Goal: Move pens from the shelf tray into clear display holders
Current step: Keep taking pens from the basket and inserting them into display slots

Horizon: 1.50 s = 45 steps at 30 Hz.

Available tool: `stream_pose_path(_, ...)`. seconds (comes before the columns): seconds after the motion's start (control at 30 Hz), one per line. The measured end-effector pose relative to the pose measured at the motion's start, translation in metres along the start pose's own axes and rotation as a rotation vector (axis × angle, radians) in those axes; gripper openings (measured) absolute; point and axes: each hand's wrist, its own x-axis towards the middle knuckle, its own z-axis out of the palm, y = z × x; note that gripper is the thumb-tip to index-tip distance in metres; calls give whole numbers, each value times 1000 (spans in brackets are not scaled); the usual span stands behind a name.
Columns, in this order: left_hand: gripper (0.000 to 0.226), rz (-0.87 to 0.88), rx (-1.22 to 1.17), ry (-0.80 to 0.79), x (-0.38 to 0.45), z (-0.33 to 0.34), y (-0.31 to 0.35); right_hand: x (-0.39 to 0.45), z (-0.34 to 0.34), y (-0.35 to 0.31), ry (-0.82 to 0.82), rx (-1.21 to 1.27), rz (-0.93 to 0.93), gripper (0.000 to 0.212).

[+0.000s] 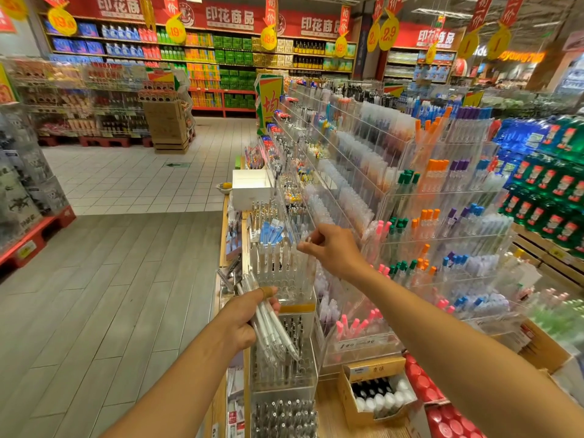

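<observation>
The right hand (331, 248) is pinching one thin clear pen (307, 241) by its top end between thumb and fingertips, and it is hovering just above the clear display holder (284, 273), over the right part of its rows of slots. The left hand (245, 317), lower and nearer to the person, is gripping a bundle of clear pens (271, 324) with the fingers curled around the middle of the barrels; one finger is wearing a tan bandage. The tips of the bundle are pointing down and to the right, toward a lower holder (284, 358) full of dark pens.

The pens are looking light, stiff and smooth, so I judge they are easy to lift but a little slippery, above all when many are held together. A pinch near the cap end is seeming the best place to hold, because it leaves the long barrel free to go down into a narrow slot. The plastic is probably not fragile, but the fine tip could catch on the slot edge.

The holder is of hard transparent acrylic with upright dividers like a small fence. To the right of the right hand, tiered acrylic racks (442, 200) are carrying pens with pink, green, orange and blue caps.
</observation>
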Motion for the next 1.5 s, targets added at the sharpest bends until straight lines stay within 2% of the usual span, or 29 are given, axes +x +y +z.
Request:
stream_pose_path(0.17, 9, 26, 9, -14, 0, 1, 1, -2, 11, 3, -99, -215, -37, 30)
stream_pose_path(0.33, 14, 45, 20, -30, 0, 1, 1, 3, 15, 4, -93, -351, -40, 35)
stream_pose_path(0.43, 16, 55, 23, -31, 0, 2, 1, -3, 15, -3, -37, -370, -50, 30)
stream_pose_path(0.5, 16, 60, 33, -36, 1, 2, 0, -11, 17, -13, 10, -319, -126, 22)
stream_pose_path(0.53, 17, 65, 44, -44, 1, 3, 0, -16, 18, -19, -34, -251, -137, 16)
stream_pose_path(0.6, 15, 82, 68, -64, 0, 4, 0, -24, 24, -31, -252, -71, -36, 13)
stream_pose_path(0.67, 16, 110, 103, -78, -2, 6, -2, -30, 30, -37, -424, 42, 108, 22)
stream_pose_path(0.77, 33, 157, 144, -116, -9, 8, -4, -35, 33, -37, -439, 117, 212, 34)
stream_pose_path(1.0, 42, 167, 139, -150, -20, 8, -8, -35, 26, -39, -547, 293, 343, 24)
stream_pose_path(1.13, 41, 118, 74, -188, -25, 8, -6, -38, 20, -39, -494, 424, 365, 23)
stream_pose_path(1.23, 37, 83, 30, -140, -25, 7, -5, -36, 12, -36, -432, 429, 344, 25)
stream_pose_path(1.37, 31, 44, 2, -92, -23, 2, -6, -27, -2, -30, -336, 573, 331, 26)
stream_pose_path(1.5, 25, -12, -44, -89, -21, -4, -6, -18, -13, -27, -223, 682, 247, 17)
